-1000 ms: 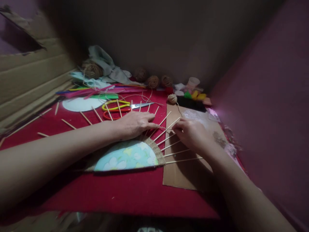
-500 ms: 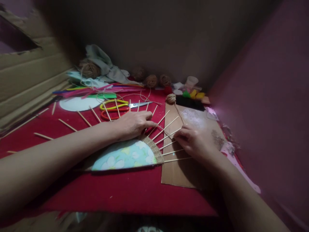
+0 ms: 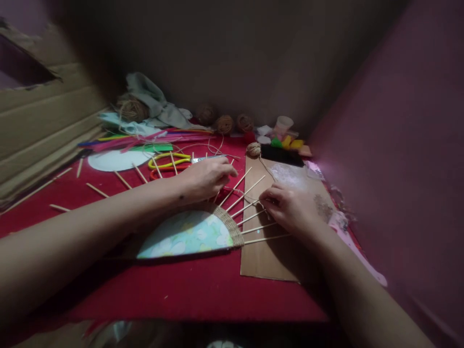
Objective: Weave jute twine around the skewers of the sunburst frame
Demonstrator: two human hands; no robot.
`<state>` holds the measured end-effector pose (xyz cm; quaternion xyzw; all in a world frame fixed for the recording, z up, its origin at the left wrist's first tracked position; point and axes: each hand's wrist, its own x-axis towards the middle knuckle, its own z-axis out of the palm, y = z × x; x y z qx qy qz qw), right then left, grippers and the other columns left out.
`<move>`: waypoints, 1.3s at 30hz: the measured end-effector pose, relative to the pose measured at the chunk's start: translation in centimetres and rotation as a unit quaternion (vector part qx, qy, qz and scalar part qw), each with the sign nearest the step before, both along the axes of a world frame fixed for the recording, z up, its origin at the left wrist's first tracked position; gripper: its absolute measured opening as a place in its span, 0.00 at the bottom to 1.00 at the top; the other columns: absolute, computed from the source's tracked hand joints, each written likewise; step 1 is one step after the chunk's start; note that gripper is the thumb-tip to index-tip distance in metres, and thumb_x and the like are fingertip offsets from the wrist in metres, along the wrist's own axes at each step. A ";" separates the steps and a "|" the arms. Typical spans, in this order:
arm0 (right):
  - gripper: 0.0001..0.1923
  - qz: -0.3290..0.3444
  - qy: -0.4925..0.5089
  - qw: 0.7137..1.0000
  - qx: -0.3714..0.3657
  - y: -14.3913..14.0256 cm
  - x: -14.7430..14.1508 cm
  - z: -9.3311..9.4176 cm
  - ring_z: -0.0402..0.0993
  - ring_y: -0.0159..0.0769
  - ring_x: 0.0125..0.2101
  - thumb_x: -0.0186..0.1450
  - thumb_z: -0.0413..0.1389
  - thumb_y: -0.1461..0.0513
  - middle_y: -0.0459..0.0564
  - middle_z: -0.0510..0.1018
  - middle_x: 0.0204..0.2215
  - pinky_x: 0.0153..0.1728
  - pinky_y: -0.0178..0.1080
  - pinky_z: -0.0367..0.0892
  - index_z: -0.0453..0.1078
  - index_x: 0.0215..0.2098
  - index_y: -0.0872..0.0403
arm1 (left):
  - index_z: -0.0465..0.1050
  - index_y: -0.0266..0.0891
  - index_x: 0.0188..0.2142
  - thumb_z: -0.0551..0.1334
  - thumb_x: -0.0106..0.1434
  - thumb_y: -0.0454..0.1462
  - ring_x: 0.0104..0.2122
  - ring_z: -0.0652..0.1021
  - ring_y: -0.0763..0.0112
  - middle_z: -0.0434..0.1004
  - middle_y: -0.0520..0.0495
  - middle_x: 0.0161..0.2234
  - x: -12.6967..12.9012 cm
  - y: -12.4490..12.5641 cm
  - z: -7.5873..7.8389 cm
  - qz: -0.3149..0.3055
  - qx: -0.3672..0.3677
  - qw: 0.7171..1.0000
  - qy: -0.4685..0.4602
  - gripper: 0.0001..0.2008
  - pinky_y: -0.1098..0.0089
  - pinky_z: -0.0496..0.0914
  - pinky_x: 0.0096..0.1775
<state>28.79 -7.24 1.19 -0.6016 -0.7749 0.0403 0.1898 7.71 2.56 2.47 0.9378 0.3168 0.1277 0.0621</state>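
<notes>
Hands are both down on a half-woven disc [image 3: 188,234], floral middle with a woven rim and sticks [image 3: 246,186] fanning out all round. Left hand [image 3: 206,176] rests flat on the far side of the disc, fingers loosely together over the sticks. Right hand [image 3: 290,208] looks pinched on twine [image 3: 250,198] among the right-hand sticks, over a cardboard sheet [image 3: 271,256]. Twine ball [image 3: 253,149] lies farther back, scissors [image 3: 174,162] just beyond the left hand, all on red cloth [image 3: 163,290]

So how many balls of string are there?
5: one by the grey cloth, three along the back wall, one small one by the cardboard. More may be hidden.
</notes>
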 end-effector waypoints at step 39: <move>0.07 -0.054 0.035 0.990 0.126 3.9 2.2 3.7 0.71 0.33 0.29 0.59 0.56 0.67 0.50 0.78 0.28 0.31 0.34 0.61 0.77 0.28 0.55 | 0.74 0.33 0.23 0.62 0.51 0.36 0.20 0.68 0.72 0.66 0.50 0.16 4.2 0.1 5.1 0.159 -0.176 0.959 0.154 0.06 0.72 0.60 0.22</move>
